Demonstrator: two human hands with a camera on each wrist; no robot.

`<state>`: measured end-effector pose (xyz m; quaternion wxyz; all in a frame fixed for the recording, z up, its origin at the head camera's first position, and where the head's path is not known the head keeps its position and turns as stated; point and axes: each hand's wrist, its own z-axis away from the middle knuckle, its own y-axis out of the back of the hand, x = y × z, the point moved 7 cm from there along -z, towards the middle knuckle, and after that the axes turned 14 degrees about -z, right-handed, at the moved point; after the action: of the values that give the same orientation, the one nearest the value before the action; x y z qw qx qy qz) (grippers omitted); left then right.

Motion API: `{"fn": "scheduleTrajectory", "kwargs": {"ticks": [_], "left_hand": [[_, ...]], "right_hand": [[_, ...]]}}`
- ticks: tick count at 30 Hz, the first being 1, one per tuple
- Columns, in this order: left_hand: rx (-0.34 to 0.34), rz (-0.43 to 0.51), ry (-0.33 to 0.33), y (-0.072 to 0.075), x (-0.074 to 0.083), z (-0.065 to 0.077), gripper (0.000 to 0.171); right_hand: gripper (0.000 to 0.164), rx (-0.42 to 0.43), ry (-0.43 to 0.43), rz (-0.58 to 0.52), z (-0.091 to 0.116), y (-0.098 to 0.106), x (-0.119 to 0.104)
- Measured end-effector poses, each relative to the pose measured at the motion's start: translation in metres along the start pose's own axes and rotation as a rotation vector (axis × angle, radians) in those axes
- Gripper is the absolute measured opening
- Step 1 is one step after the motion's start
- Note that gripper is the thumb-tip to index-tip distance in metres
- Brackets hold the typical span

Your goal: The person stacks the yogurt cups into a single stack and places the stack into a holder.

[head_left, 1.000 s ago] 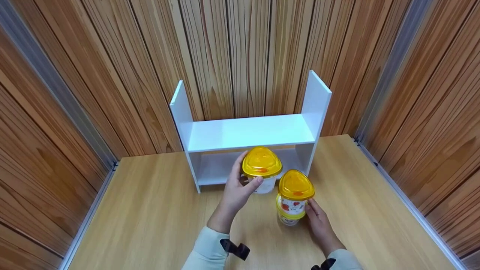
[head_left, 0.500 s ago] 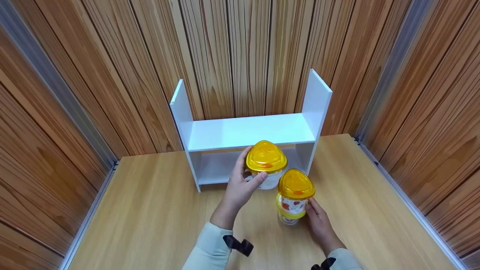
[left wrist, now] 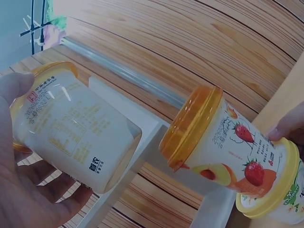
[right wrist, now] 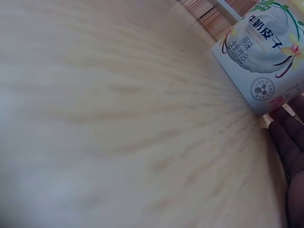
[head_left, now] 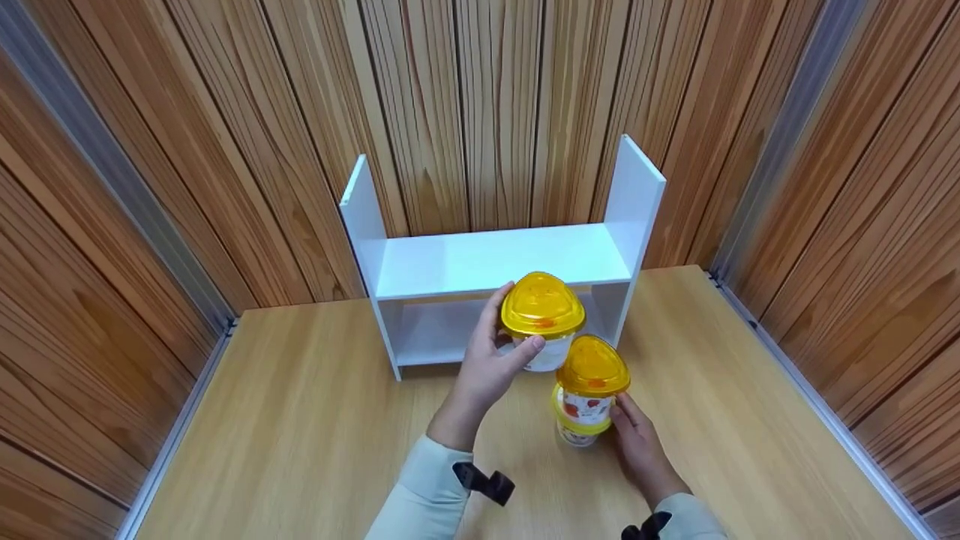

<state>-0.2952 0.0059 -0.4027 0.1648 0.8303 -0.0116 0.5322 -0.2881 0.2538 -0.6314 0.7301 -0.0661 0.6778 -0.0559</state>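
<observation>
My left hand grips a white yogurt cup with a domed yellow lid, raised off the table in front of the shelf. The left wrist view shows small print on its white side. To its right is a stack of two cups: an upper yogurt cup with an amber lid and strawberry print, on a lower cup with a yellow rim. My right hand holds the stack at its right side. In the right wrist view its fingers lie by the white lower cup's bottom edge; their far parts are hidden.
A white two-tier shelf stands behind the cups, with tall side panels. The wooden table spreads around it. Wood-grain walls close the back and both sides, with metal strips in the corners.
My left hand has moved the yogurt cup right and upward in the head view, closer to the stacked cups. My right hand and the stack have stayed nearly in place.
</observation>
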Motion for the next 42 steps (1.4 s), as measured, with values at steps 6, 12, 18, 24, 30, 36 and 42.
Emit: {"fn": "scheduleTrajectory", "kwargs": {"ticks": [6, 12, 18, 24, 30, 36, 42], "left_hand": [[-0.006, -0.002, -0.013, -0.003, 0.005, -0.002, 0.082], [-0.012, 0.006, -0.005, -0.006, 0.008, -0.006, 0.083], [-0.021, 0.017, 0.013, -0.011, 0.011, -0.008, 0.085], [-0.029, 0.035, 0.037, -0.017, 0.009, -0.009, 0.084], [-0.024, 0.024, 0.046, -0.021, 0.007, -0.011, 0.085], [-0.033, 0.034, 0.059, -0.026, 0.004, -0.012, 0.084], [-0.036, 0.013, 0.055, -0.031, 0.005, -0.014, 0.084]], "right_hand": [[0.073, -0.006, 0.019, 0.024, -0.001, 0.001, -0.001], [0.074, -0.010, 0.018, 0.031, -0.002, 0.003, 0.000], [0.068, -0.009, 0.022, 0.014, -0.003, 0.002, -0.001], [0.058, -0.018, 0.067, -0.009, -0.002, -0.001, -0.004], [0.055, -0.026, 0.075, -0.008, 0.001, -0.002, -0.006], [0.056, -0.032, 0.073, 0.001, 0.001, -0.002, -0.005], [0.059, -0.029, 0.058, 0.011, 0.001, 0.000, -0.003]]}}
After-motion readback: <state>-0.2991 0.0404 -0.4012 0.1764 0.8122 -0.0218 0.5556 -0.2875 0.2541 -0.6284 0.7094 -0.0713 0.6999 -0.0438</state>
